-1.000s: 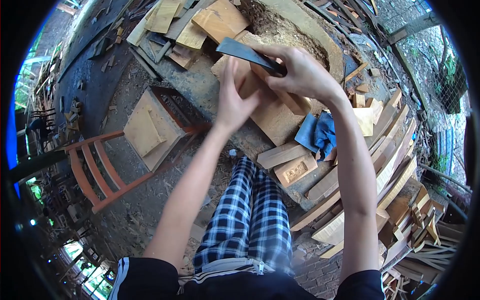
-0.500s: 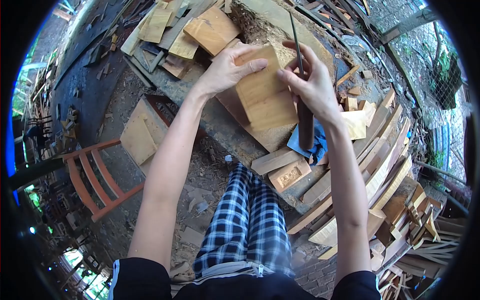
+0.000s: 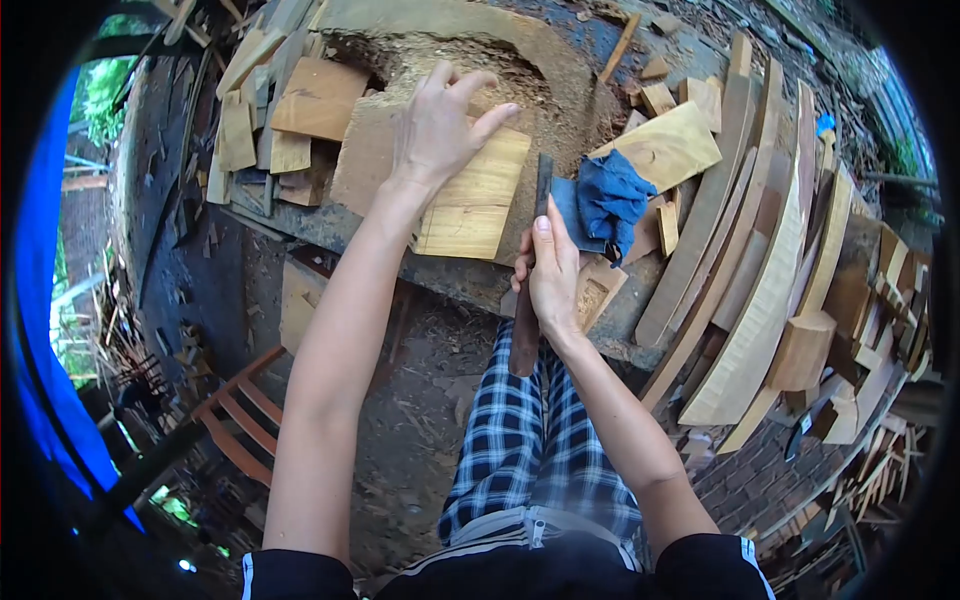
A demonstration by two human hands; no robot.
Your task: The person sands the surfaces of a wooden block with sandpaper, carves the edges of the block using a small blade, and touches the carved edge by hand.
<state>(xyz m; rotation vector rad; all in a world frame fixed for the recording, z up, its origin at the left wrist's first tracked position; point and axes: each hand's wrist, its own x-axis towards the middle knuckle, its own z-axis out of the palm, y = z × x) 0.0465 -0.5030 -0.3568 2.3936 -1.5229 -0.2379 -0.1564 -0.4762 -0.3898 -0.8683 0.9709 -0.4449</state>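
Note:
My left hand [image 3: 437, 130] hovers over or rests at the upper left part of a light yellow wooden block [image 3: 480, 200], its fingers apart and bent. The block lies on the workbench, above a browner board [image 3: 365, 160]. My right hand [image 3: 552, 270] is wrapped round a long dark tool [image 3: 524, 335] with a flat blade, held upright near the bench's front edge. Just right of that hand a crumpled blue cloth [image 3: 612, 200] lies by a flat blue piece. A carved wooden piece [image 3: 593, 289] is partly hidden behind my right hand.
Wooden boards [image 3: 320, 98] are stacked at the bench's left. Long curved planks [image 3: 770, 300] lean along the right side. A reddish wooden chair [image 3: 240, 420] stands at lower left. Sawdust [image 3: 440, 58] covers the hollow at the back of the bench.
The yellow block has gone from my left hand down onto the bench, and that hand has opened. My right hand has lowered the dark tool toward me. The view has turned right.

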